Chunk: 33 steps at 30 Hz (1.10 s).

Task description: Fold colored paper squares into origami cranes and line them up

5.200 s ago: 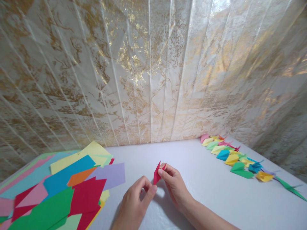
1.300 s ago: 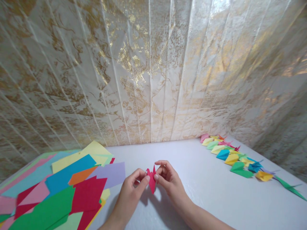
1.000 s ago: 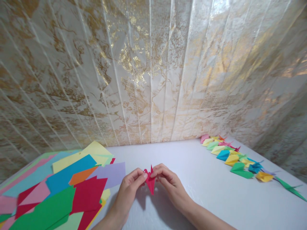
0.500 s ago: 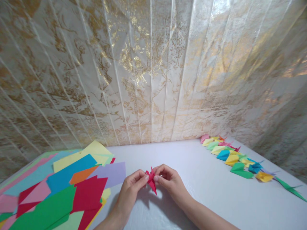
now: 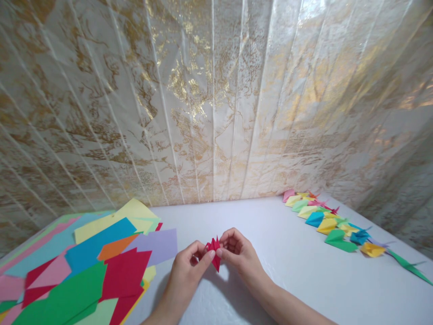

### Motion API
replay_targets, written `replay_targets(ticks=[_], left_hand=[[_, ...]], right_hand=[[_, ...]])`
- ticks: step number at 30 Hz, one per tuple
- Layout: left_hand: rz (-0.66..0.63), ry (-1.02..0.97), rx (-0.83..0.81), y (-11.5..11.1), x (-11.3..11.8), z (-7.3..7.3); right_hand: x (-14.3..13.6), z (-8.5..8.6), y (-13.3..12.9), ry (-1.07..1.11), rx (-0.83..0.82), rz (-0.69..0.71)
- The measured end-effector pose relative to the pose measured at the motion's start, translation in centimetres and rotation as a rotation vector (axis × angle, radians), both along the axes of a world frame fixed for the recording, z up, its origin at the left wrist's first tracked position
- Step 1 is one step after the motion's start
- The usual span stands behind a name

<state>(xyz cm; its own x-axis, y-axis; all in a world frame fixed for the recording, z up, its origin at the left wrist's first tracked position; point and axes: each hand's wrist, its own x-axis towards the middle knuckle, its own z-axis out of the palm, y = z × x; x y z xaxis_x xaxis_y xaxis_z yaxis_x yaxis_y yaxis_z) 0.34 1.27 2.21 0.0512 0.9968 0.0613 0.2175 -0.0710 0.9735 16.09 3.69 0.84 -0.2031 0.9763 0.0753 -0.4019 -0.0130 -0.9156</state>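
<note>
A small red folded-paper figure [image 5: 215, 258], pointed at its lower end and with spikes on top, is held just above the white table between both my hands. My left hand [image 5: 192, 263] pinches its left side between thumb and bent fingers. On the other side, the thumb of my right hand [image 5: 241, 253] presses against the paper, its fingers curled behind. The fingertips hide part of the folds.
Loose coloured paper sheets [image 5: 84, 289] overlap across the left of the white table [image 5: 216, 212]. Along the right edge lie rows of folded paper pieces [image 5: 340, 240] in several colours. A gold-patterned curtain [image 5: 203, 113] hangs behind the table.
The red paper figure has turned a little, its top spikes now closer together. My left hand has shifted slightly right, and my right fingers have lifted slightly.
</note>
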Motion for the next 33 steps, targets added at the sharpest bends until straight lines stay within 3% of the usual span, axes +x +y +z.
replay_targets(ticks=[11, 14, 24, 33], left_hand=[[0.025, -0.026, 0.043, 0.21, -0.13, 0.02], [0.032, -0.060, 0.031, 0.23, -0.13, -0.19], [0.098, -0.175, 0.065, 0.43, 0.13, -0.61], [0.123, -0.228, 0.064, 0.19, 0.34, -0.33]], right_hand=[[0.18, -0.07, 0.18, -0.142, -0.022, 0.037], [0.03, -0.03, 0.01, -0.172, -0.008, -0.007], [-0.26, 0.10, -0.51, -0.107, -0.011, -0.049], [-0.22, 0.33, -0.57, -0.061, -0.050, -0.003]])
